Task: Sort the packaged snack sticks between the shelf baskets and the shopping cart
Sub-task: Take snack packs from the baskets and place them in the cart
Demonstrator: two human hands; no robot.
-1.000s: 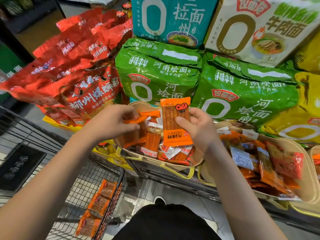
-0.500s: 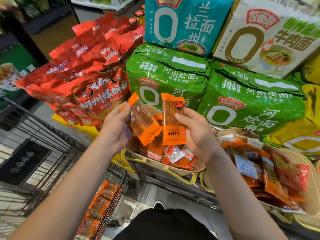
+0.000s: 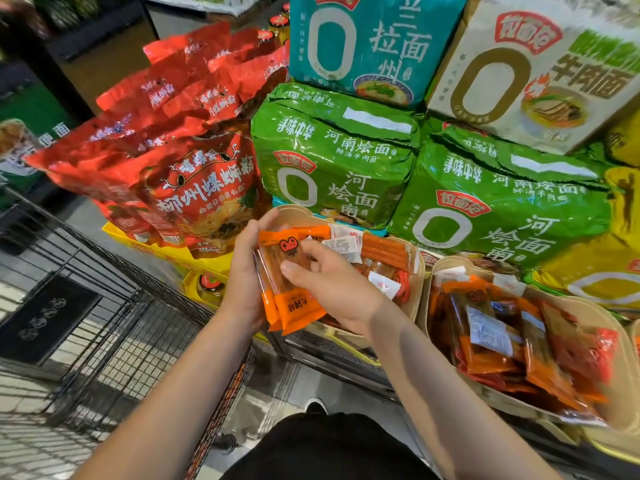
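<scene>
The 2 packs (image 3: 289, 277), held apart and upright 0.5 s ago, now sit stacked together as 1 bundle just in front of the left basket (image 3: 417, 282), over its near rim. The left hand (image 3: 244, 271) cups the bundle's left edge, fingers curled up behind it; half a second ago it pinched its own pack alone. The right hand (image 3: 332, 289) grasps the bundle from the right, thumb across the top pack's face. More packs lie in the left basket behind the hands, and others fill the right basket (image 3: 434, 327) beside it. The cart (image 3: 114, 327) stands left of the left basket. Green noodle bags (image 3: 332, 157) rise behind that basket.
</scene>
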